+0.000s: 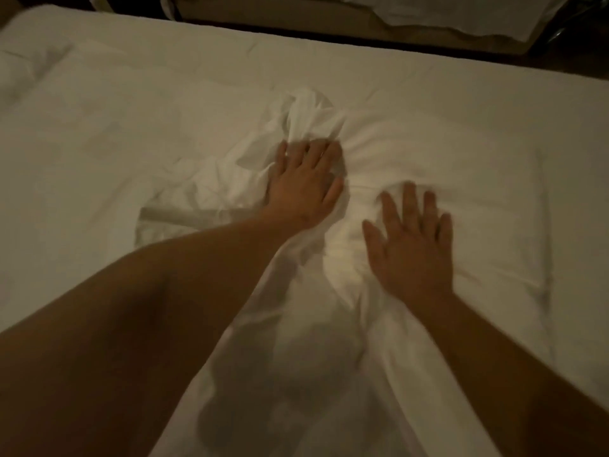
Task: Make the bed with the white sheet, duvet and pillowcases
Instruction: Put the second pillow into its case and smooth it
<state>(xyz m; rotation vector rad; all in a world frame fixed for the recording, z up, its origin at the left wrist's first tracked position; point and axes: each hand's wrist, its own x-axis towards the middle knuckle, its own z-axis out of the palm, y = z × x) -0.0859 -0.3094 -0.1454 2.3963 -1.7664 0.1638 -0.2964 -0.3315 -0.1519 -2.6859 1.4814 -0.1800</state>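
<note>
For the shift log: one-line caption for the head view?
Left hand presses bunched white fabric; right hand lies flat on the pillow.

both hands [304, 183] flat on white duvet [428, 153]
</note>
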